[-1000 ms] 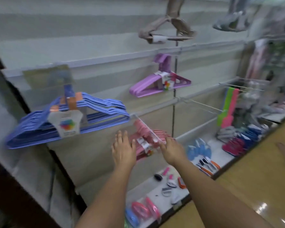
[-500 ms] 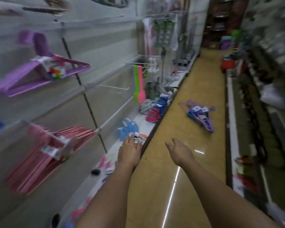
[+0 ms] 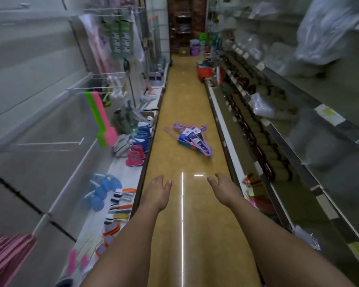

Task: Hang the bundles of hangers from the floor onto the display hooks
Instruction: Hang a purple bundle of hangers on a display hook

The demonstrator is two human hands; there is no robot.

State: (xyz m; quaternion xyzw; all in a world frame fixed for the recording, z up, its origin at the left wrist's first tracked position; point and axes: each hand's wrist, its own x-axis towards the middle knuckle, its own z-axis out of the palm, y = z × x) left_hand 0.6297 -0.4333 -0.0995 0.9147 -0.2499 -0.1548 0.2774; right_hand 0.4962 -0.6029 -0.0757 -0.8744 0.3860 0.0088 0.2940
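A heap of lilac and pink hanger bundles (image 3: pixel 192 139) with blue card labels lies on the yellow aisle floor, well ahead of me. My left hand (image 3: pixel 158 191) and my right hand (image 3: pixel 224 189) reach forward over the floor, fingers relaxed, holding nothing, both well short of the heap. A pink hanger bundle (image 3: pixel 6 255) hangs on the left wall at the bottom left edge. A bare display hook (image 3: pixel 50 143) sticks out of the left wall panel.
The left low shelf (image 3: pixel 120 168) carries small boots, brushes and blue items. Green and pink flat tools (image 3: pixel 101 121) hang from a rail. Stocked shelves (image 3: pixel 278 141) line the right side. A red basket (image 3: pixel 204 72) and buckets stand far down the aisle.
My view has swung right, from the wall of hung bundles to straight down the aisle. Both hands left the pink bundle on its hook and now reach out over the floor.
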